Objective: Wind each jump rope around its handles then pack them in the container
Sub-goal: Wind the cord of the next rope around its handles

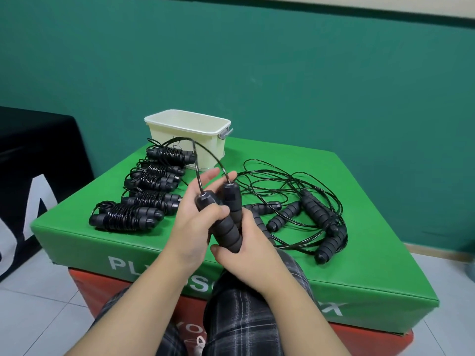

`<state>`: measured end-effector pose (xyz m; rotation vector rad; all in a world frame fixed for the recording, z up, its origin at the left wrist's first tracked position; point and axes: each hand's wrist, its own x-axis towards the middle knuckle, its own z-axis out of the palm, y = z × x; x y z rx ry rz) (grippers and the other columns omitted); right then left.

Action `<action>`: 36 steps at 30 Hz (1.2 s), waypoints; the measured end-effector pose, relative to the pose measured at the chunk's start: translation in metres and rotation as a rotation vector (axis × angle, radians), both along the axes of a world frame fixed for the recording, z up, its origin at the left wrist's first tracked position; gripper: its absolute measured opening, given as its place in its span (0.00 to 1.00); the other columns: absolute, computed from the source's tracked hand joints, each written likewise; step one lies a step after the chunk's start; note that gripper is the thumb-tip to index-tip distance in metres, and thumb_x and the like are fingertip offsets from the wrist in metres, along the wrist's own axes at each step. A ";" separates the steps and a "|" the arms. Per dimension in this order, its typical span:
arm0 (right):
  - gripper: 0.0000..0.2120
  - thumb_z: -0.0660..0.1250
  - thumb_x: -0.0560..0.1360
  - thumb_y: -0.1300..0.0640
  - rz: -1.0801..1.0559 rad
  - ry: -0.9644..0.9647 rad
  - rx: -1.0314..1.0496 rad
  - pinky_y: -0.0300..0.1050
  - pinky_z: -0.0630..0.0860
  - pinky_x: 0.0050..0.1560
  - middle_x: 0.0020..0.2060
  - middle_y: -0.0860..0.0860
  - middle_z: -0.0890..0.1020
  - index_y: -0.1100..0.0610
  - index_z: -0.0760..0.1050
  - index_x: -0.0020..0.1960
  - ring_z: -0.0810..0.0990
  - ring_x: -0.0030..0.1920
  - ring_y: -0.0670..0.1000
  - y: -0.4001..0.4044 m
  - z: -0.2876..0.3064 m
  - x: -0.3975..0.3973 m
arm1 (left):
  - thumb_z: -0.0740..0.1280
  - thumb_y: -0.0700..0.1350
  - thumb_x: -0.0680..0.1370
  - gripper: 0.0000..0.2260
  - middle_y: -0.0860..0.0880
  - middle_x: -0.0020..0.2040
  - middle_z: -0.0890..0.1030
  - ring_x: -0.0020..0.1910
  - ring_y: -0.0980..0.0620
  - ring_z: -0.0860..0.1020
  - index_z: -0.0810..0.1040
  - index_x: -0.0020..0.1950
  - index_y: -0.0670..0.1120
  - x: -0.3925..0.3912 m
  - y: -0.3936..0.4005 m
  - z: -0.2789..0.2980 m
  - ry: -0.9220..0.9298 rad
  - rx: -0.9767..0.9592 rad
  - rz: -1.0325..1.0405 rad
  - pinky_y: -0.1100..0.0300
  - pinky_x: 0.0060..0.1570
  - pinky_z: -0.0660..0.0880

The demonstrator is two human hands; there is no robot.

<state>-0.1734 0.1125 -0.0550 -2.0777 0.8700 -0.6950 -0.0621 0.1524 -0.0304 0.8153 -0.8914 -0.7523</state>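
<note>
Both hands, left (191, 222) and right (246, 255), grip two handles (226, 222) side by side at center; box (187, 140) at 12 o'clock. Keep handles parallel and wind the cord (208, 152) tight.

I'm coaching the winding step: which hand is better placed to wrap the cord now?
Probably the left hand: its fingers are extended beside the cord, while the right hand grips the paired handles lower down.

Matt foam on the handles (228, 227), glossy black cable (282, 181) shining; smooth cream plastic container (205, 147), and slick green vinyl across the bench (321, 278).
</note>
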 end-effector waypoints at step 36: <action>0.27 0.70 0.57 0.48 -0.298 -0.023 -0.084 0.52 0.76 0.48 0.50 0.41 0.74 0.39 0.59 0.51 0.77 0.49 0.48 0.011 -0.001 -0.012 | 0.69 0.44 0.68 0.18 0.54 0.53 0.80 0.51 0.64 0.78 0.71 0.57 0.54 -0.008 -0.004 0.004 -0.417 0.044 0.096 0.69 0.53 0.72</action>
